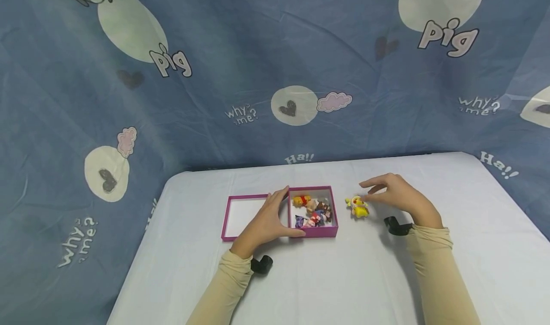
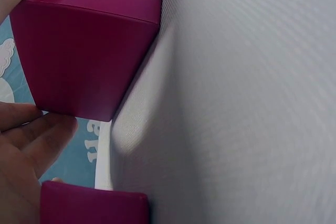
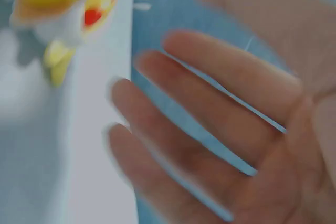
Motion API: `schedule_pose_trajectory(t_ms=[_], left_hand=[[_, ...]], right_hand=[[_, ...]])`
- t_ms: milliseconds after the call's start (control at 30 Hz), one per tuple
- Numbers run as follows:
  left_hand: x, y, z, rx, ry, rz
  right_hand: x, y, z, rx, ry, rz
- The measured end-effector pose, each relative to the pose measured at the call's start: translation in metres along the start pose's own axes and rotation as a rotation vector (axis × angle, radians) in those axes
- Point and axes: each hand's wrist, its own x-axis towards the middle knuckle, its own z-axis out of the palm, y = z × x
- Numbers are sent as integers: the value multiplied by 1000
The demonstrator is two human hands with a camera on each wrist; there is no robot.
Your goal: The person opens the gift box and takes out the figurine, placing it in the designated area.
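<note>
My left hand (image 1: 266, 222) spans the left end of a magenta box (image 1: 315, 232), thumb at its front wall and fingertips at its back corner. In the left wrist view, the fingers (image 2: 52, 137) touch the far edge of the box (image 2: 84, 61). Inside lie several small toy figures, among them a yellow one in red (image 1: 301, 201) and a purple one (image 1: 300, 221). Right of the box, a yellow toy figure (image 1: 360, 211) stands on the white table. My right hand (image 1: 397, 193) hovers beside it, fingers extended and holding nothing; the right wrist view is blurred.
A magenta-rimmed lid (image 1: 227, 215) with a white inside lies left of the box, partly behind my left hand. The white-covered table (image 1: 326, 287) meets a blue printed cloth (image 1: 240, 77) at the back. Each wrist wears a black camera mount (image 1: 397, 226).
</note>
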Motion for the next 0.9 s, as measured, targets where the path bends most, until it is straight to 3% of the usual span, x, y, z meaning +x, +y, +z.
schedule_pose_trajectory(t_ms=[133,267,433,667,900], left_hand=[[0,0,-1,-1,-2,2],[0,-1,0,1,1,12],[1,-1,0,5,5,25],[1,-1,0,15,2,33],[1,-3,-1,10,4,44]], right_hand=[[2,-12,0,1,133,-64],[5,-30,6,28,160,-159],[8,-58,21,34,98,-256],[13,-85,47,-70,9,-440],[20,-96,71,-156,-75,-499]])
